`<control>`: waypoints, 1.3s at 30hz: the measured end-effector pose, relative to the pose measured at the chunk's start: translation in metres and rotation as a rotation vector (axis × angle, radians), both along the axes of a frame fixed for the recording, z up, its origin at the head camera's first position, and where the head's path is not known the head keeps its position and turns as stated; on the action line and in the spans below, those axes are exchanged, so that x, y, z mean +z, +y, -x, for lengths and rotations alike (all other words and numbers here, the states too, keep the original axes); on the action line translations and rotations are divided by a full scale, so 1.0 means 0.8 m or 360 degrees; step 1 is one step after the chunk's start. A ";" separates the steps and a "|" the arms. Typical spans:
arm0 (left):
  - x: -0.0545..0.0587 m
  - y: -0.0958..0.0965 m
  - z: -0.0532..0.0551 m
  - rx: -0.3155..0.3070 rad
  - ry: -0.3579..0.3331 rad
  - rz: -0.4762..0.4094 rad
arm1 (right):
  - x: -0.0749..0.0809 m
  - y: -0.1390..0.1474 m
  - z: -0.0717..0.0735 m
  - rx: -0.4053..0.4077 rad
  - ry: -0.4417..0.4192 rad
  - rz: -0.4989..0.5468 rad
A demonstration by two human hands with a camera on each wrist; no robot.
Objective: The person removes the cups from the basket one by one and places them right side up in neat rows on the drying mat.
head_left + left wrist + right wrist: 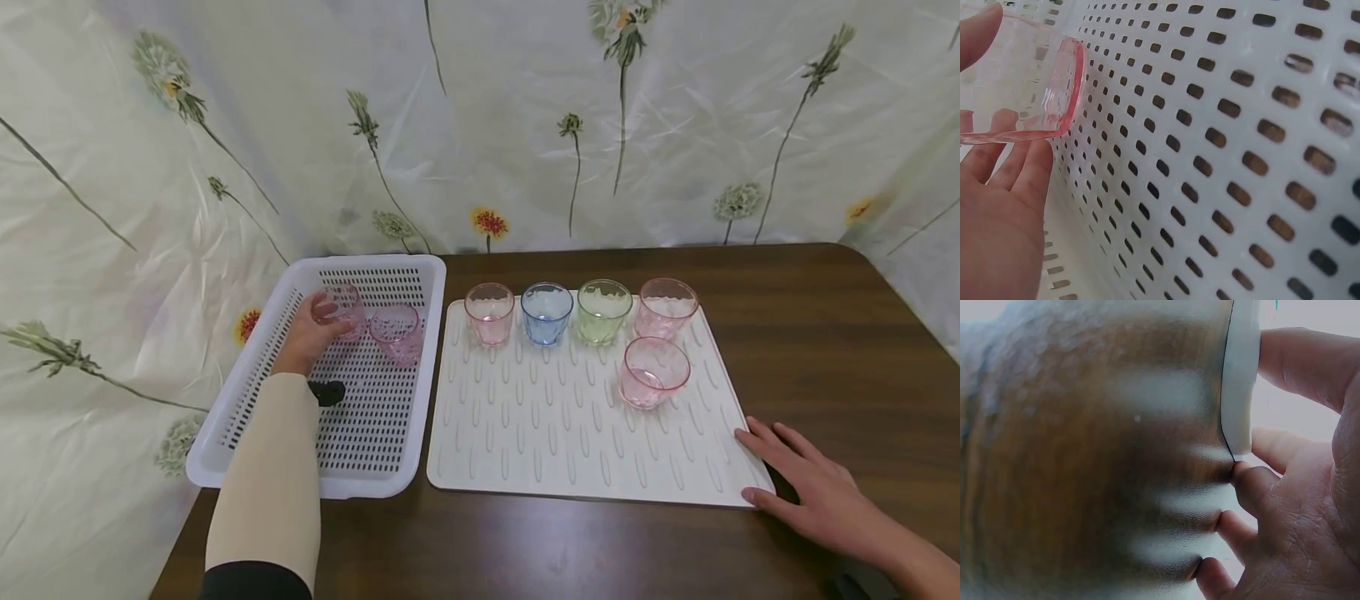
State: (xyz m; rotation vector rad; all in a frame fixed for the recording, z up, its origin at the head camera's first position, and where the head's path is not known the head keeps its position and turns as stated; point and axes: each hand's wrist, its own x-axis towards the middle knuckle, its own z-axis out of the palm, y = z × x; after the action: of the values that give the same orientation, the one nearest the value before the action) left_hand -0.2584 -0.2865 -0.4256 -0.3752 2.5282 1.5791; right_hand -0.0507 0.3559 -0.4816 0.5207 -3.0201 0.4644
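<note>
Inside the white basket [416, 392], my left hand [306, 335] grips a clear pink glass [348, 308]. In the left wrist view the thumb lies on one side of this glass [1066, 87] and the fingers on the other, with its pink end near the perforated basket wall. A second pink glass [396, 335] stands just to its right in the basket. My right hand [821, 492] rests at the front right corner of the white draining mat [540, 450], fingers spread. Its thumb and fingertips touch the mat's edge and the table.
Along the mat's back edge stand a pink glass [490, 317], a blue glass [547, 315], a green glass [603, 313] and another pink glass [666, 305]. One more pink glass [652, 375] sits in front of the last. A flowered curtain [487, 125] hangs behind the brown table [585, 550].
</note>
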 end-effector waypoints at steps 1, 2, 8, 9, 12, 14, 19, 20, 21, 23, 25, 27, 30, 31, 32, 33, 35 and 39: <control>0.000 0.001 0.000 0.0001 -0.0001 0.0002 | 0.000 0.000 0.000 0.0000 0.0005 0.0004; 0.001 0.001 0.000 0.0000 0.0001 0.0001 | 0.000 0.001 0.000 0.0002 0.0005 0.0000; 0.004 0.001 -0.001 -0.0019 0.0016 0.0007 | 0.000 0.001 0.001 0.0000 -0.0023 -0.0011; 0.005 0.000 -0.001 -0.0021 0.0012 0.0009 | 0.000 0.002 0.001 -0.0001 -0.0031 -0.0015; 0.010 -0.002 0.000 -0.0028 -0.0012 0.0035 | 0.001 0.002 0.003 -0.0008 -0.0050 -0.0026; 0.016 -0.004 0.001 -0.0027 -0.0029 0.0059 | 0.000 0.003 0.003 -0.0003 -0.0055 -0.0029; 0.040 -0.008 -0.001 -0.0103 -0.0022 0.0163 | 0.000 0.004 0.004 -0.0003 -0.0056 -0.0026; 0.045 -0.009 -0.002 -0.0125 -0.0019 0.0185 | 0.000 0.004 0.004 -0.0006 -0.0060 -0.0028; 0.051 -0.010 -0.002 -0.0148 -0.0007 0.0211 | 0.000 0.003 0.004 -0.0005 -0.0062 -0.0030; 0.062 -0.011 -0.004 -0.0171 0.0008 0.0250 | 0.001 0.003 0.004 -0.0008 -0.0068 -0.0033; 0.071 -0.012 -0.006 -0.0182 0.0015 0.0290 | 0.001 0.002 0.003 -0.0003 -0.0067 -0.0043; 0.079 -0.014 -0.008 -0.0188 0.0037 0.0318 | 0.001 0.001 0.003 0.0004 -0.0053 -0.0045; 0.089 -0.015 -0.011 -0.0195 0.0084 0.0304 | 0.001 0.001 0.004 0.0008 -0.0042 -0.0047; 0.092 -0.015 -0.011 -0.0191 0.0103 0.0282 | 0.001 0.002 0.004 0.0009 -0.0041 -0.0048; 0.094 -0.015 -0.012 -0.0189 0.0123 0.0266 | 0.001 0.002 0.004 0.0007 -0.0045 -0.0050; 0.097 -0.015 -0.012 -0.0188 0.0140 0.0253 | 0.001 0.002 0.004 0.0004 -0.0051 -0.0049; 0.101 -0.015 -0.013 -0.0184 0.0175 0.0223 | 0.000 0.003 0.005 -0.0001 -0.0075 -0.0054; 0.110 -0.013 -0.015 -0.0179 0.0221 0.0184 | -0.001 0.004 0.006 -0.0013 -0.0102 -0.0055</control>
State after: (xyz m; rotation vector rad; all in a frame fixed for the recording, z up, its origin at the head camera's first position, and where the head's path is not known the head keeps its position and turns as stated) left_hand -0.2465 -0.2970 -0.3379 -0.1362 2.6992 1.4710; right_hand -0.0556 0.3589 -0.4821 0.5048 -3.0951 0.4373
